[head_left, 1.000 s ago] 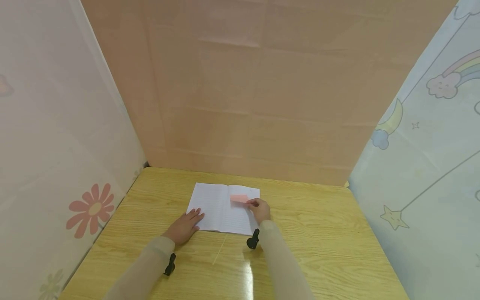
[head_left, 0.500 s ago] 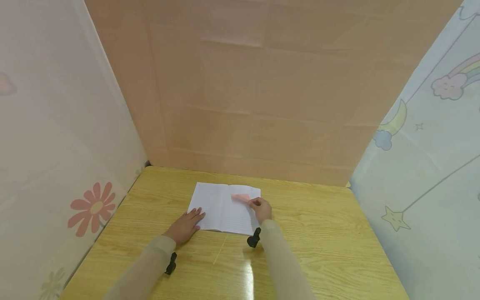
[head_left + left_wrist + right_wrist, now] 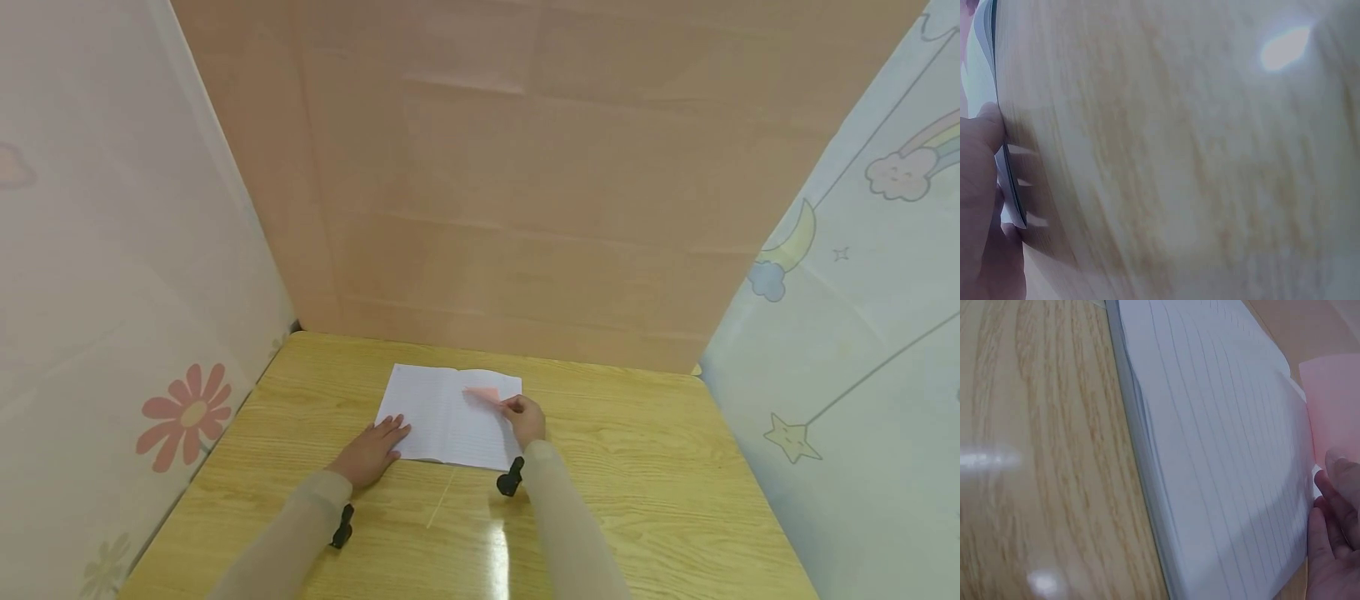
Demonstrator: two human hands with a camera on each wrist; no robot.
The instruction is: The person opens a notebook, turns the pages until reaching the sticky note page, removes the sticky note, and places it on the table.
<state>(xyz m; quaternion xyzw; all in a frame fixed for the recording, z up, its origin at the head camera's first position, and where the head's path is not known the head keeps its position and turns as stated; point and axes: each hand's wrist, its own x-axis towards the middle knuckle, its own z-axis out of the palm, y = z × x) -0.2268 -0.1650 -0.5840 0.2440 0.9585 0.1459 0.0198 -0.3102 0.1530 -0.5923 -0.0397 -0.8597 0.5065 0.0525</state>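
Note:
An open lined notebook (image 3: 447, 415) lies on the wooden table (image 3: 637, 467). My left hand (image 3: 369, 453) rests flat on its near left corner, fingers straight; the left wrist view shows that hand (image 3: 979, 206) against the notebook's edge (image 3: 1010, 181). My right hand (image 3: 523, 417) pinches the corner of a pink sticky note (image 3: 482, 395) and lifts it off the right page. In the right wrist view the pink note (image 3: 1335, 400) stands up over the lined page (image 3: 1222, 456), with my fingertips (image 3: 1341, 472) at its lower edge.
A tan cardboard wall (image 3: 525, 183) closes the back of the table. Patterned cloth screens stand on the left (image 3: 112, 292) and right (image 3: 862, 292). Bare wood lies to the right of the notebook and toward the near edge.
The pink note lay flat on the right page a second ago. My right hand has peeled its near corner up, so it now tilts. The left hand has stayed put.

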